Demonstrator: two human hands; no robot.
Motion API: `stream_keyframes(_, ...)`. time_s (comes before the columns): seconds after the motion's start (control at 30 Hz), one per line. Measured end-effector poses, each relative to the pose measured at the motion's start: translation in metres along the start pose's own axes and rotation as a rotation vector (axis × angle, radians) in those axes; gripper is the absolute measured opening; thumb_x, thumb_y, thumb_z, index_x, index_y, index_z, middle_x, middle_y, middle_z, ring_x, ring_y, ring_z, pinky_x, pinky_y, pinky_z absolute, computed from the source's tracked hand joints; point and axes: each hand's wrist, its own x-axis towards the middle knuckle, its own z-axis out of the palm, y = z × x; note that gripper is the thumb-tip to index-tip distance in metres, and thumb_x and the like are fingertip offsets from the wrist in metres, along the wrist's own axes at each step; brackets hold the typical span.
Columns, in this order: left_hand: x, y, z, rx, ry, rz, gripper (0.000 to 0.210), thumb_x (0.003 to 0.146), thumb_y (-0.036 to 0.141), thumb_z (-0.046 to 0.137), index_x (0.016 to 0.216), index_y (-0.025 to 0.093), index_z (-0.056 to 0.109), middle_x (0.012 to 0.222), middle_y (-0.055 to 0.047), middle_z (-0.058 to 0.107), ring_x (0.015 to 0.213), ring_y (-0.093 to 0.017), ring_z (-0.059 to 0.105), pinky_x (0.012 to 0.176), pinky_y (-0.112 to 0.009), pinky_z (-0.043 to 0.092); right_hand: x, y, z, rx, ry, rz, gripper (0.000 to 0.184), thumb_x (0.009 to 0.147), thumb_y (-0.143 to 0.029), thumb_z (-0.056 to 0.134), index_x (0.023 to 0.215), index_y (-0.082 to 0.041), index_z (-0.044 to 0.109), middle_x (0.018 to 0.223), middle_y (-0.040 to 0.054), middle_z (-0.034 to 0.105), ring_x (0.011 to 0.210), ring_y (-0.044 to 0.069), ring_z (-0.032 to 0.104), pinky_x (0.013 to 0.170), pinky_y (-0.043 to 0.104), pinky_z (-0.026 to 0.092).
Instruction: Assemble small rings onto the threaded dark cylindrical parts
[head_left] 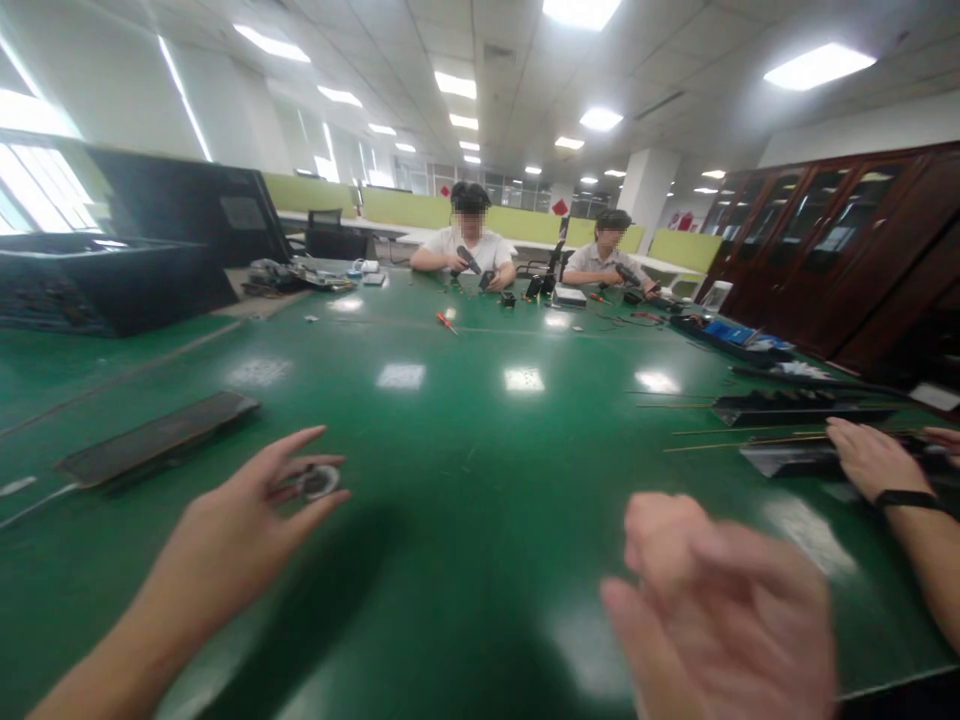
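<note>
My left hand (247,510) hovers over the green table at the left, its thumb and fingers around a small grey ring-shaped part (319,482). The ring looks metallic, with a dark piece at its left side; its exact kind I cannot make out. Close to the camera at the lower right is my right hand (735,610), blurred by motion. Its fingers are loosely bent, the thumb stands apart from them, and no object shows between them. To the left of my left hand lies a long, flat, dark bar (161,438) with a white cable at its near end.
At the right, a co-worker's hand (877,460) with a black wristband rests on a dark metal channel (787,458); thin rods lie beside it. Two people sit across the green table (480,440) with power tools. A red screwdriver (446,321) lies mid-table. A dark bin (112,285) stands far left.
</note>
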Motion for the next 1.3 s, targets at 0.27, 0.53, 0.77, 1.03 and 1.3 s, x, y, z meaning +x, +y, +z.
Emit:
stream_keyframes(0.27,0.005,0.069,0.092,-0.116,-0.323,0.299,0.026,0.075,0.014,0.077,0.098,0.024,0.072,0.097,0.000,0.075,0.091,-0.020,0.070,0.084,-0.034,0.055,0.037,0.046,0.073,0.000,-0.222,0.184,0.021,0.088,-0.025,0.069,0.109,-0.023,0.067,0.100,0.0045,0.073,0.093,0.022,0.067,0.081,0.037,0.051)
stream_keyframes(0.53,-0.021,0.054,0.109,-0.168,-0.353,0.314,0.039,0.078,0.013,0.075,0.113,0.027,0.067,0.103,0.001,0.072,0.095,-0.018,0.066,0.087,-0.032,0.053,0.001,0.065,0.073,-0.016,-0.647,0.027,0.050,0.075,-0.033,0.082,0.119,-0.020,0.064,0.112,0.0081,0.071,0.100,0.025,0.066,0.089,0.038,0.052)
stream_keyframes(0.77,-0.024,0.056,0.104,-0.141,-0.350,0.294,0.021,0.079,0.016,0.073,0.097,0.025,0.068,0.093,0.001,0.069,0.089,-0.017,0.065,0.081,-0.031,0.051,0.002,0.074,0.074,-0.107,-0.668,0.075,0.024,0.081,-0.029,0.075,0.103,-0.020,0.069,0.089,0.0042,0.070,0.081,0.021,0.065,0.076,0.034,0.049)
stream_keyframes(1.03,-0.027,0.060,0.107,-0.186,-0.353,0.337,0.024,0.080,0.016,0.071,0.102,0.024,0.070,0.095,-0.001,0.071,0.090,-0.017,0.066,0.081,-0.029,0.052,0.000,0.071,0.076,-0.125,-0.737,0.061,0.011,0.085,-0.029,0.069,0.090,-0.020,0.072,0.082,0.0030,0.070,0.075,0.020,0.064,0.072,0.033,0.045)
stream_keyframes(1.3,-0.026,0.059,0.107,-0.171,-0.327,0.346,0.016,0.080,0.019,0.073,0.095,0.024,0.072,0.091,-0.001,0.072,0.086,-0.017,0.066,0.078,-0.028,0.052,-0.001,0.074,0.078,-0.096,-0.724,0.049,0.013,0.091,-0.028,0.064,0.091,-0.019,0.074,0.082,0.0035,0.072,0.074,0.018,0.064,0.071,0.031,0.045)
